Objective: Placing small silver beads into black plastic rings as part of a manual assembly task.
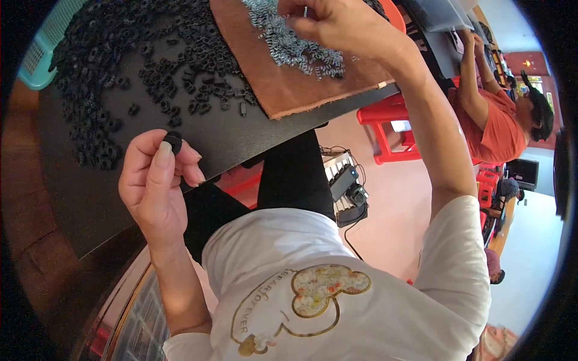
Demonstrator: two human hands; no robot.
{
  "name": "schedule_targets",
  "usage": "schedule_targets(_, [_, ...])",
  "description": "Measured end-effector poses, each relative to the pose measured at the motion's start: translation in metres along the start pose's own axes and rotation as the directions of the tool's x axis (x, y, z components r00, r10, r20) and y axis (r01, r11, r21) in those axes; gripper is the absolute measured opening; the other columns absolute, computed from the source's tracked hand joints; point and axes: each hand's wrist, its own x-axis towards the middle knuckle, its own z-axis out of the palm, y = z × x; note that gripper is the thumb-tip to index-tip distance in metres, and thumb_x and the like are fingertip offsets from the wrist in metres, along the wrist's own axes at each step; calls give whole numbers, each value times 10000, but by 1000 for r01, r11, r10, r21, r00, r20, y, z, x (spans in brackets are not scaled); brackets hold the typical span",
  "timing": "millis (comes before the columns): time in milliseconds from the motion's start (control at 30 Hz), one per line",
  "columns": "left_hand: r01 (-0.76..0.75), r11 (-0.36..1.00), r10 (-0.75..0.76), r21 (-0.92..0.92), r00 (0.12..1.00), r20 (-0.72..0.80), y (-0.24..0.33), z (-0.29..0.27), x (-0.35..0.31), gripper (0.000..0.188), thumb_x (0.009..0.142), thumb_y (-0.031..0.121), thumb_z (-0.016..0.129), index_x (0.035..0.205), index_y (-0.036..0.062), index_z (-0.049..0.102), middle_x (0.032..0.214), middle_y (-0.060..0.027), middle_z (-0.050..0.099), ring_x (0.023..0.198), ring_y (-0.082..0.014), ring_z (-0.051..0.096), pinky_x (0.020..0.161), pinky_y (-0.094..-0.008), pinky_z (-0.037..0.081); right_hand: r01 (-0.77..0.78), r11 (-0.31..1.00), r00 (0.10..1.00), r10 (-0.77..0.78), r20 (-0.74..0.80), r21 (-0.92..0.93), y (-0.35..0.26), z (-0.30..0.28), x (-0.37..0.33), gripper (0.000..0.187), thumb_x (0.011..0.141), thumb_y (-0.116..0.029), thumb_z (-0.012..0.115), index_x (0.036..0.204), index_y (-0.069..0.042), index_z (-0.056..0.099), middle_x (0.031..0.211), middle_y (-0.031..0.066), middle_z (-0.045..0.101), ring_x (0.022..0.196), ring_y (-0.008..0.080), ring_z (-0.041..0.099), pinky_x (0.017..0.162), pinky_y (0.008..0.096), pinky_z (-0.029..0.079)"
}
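Head view: left hand (153, 195) up near the front edge of the dark matte tabletop (211, 141), thumb and fingertips closed on a small rounded black plastic part (173, 142). Pinch grip, remaining fingers curled loosely; likely held this way because the part is tiny and its top stays exposed to the wearer's eyes. Held just above the table, apart from the heap.

Right hand (331, 25) is over the pile of small silvery-blue metal coil springs (274, 39), fingers drawn in close together. Small bright bit shows by the fingertips; can't tell if it is gripped or just lies behind, tips partly cut off by the upper edge of view.

Springs sit on a brown leather-like sheet (280, 99) with a rough edge, probably so they don't roll or mix with the wide spread of small black plastic pieces (90, 78) left of it. That spread is dense at the far left, thinner toward the middle, some pieces right against the sheet; loose scatter presumably makes single ones easier to pick.

Teal perforated plastic basket (37, 60) at far left, beside the heap. Red plastic stool (382, 123) beyond the table, right side.
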Motion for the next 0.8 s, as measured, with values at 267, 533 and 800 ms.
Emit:
schedule_targets(267, [9,1000,-9,-14,1000,-3,1,1,2,175,960,140,523,1034,-14,562,818,-110,642,584,-109,560,546,-218,447,-33,996,999,32,-14,-82,12,5,-2,153,861,-96,582,875,56,596,748,211,616,682,345,608,656,405,486])
schedule_targets(533, [9,1000,-9,-27,1000,5,0,-1,3,182,959,148,529,1035,-14,561,816,-117,646,585,-110,563,545,-221,451,-34,997,998,30,-52,-68,3,6,-1,117,814,-65,591,840,45,560,797,201,571,773,348,583,715,419,471])
schedule_targets(800, [13,999,-12,-36,1000,13,0,-3,2,185,955,152,537,1036,-13,559,809,-117,647,589,-116,566,550,-226,453,22,994,991,-36,-131,-107,-2,8,-1,94,770,-18,575,829,47,543,770,182,558,733,336,565,686,413,466])
